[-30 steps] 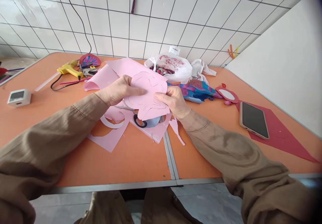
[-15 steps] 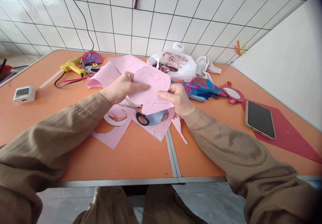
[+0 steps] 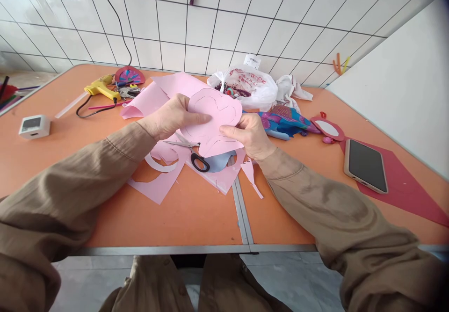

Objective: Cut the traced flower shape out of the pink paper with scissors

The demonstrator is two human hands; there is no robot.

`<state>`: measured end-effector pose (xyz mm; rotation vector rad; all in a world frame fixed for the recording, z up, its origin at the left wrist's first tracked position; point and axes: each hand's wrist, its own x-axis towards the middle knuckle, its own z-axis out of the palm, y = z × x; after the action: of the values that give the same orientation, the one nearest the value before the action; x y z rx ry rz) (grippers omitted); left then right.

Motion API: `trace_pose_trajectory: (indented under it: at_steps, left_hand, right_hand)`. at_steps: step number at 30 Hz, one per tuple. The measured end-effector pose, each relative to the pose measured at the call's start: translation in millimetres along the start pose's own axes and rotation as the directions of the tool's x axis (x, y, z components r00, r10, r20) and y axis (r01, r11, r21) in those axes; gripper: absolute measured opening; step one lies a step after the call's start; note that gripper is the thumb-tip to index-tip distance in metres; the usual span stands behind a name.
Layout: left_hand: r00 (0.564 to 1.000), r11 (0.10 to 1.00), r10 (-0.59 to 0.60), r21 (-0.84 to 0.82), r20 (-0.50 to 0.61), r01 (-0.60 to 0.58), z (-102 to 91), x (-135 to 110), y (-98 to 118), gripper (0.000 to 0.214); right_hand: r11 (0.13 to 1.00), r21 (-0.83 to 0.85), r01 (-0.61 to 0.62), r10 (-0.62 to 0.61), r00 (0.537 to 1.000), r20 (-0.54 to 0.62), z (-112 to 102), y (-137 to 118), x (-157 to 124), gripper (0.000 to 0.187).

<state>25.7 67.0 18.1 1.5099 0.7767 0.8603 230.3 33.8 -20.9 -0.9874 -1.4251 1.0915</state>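
Both hands hold up a pink paper cut-out [image 3: 215, 118] with a pencilled outline on it, above the middle of the orange table [image 3: 182, 218]. My left hand [image 3: 171, 115] pinches its left edge, thumb on the front. My right hand [image 3: 250, 136] grips its lower right edge. Under the cut-out lie black-handled scissors [image 3: 196, 155] on pink paper scraps [image 3: 159, 181] and a blue piece [image 3: 219, 161].
A yellow glue gun [image 3: 100, 88] and keys lie far left, a white box [image 3: 33, 126] at the left edge. A white plastic bag [image 3: 247, 87], a blue-pink item [image 3: 284, 122], a small mirror [image 3: 328, 128], and a phone [image 3: 365, 164] on red paper [image 3: 407, 190] sit right.
The view has shifted slightly. Both hands have kept hold of the pink cut-out and turned it a little; the scissors under it show more.
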Motion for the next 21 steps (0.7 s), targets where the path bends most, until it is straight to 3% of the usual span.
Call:
trace_pose_trajectory:
  at_steps: [11,16,21]
  left_hand:
    - [0.995,0.997,-0.062,-0.043,0.072,0.065,-4.0,0,-1,0.021]
    - [0.987,0.99,-0.106,-0.078,0.123,0.116,-12.0,4,-1,0.045]
    - [0.981,0.976,-0.114,-0.165,0.155,0.14,-18.0,5,-4,0.053]
  right_hand:
    - [0.998,-0.057,0.031,-0.031,1.0,0.002,-2,3,2,0.025]
    - [0.999,-0.016,0.031,-0.031,0.999,0.008,-1,3,3,0.019]
    - [1.0,-0.022,0.008,-0.008,1.0,0.01,-1,3,2,0.019]
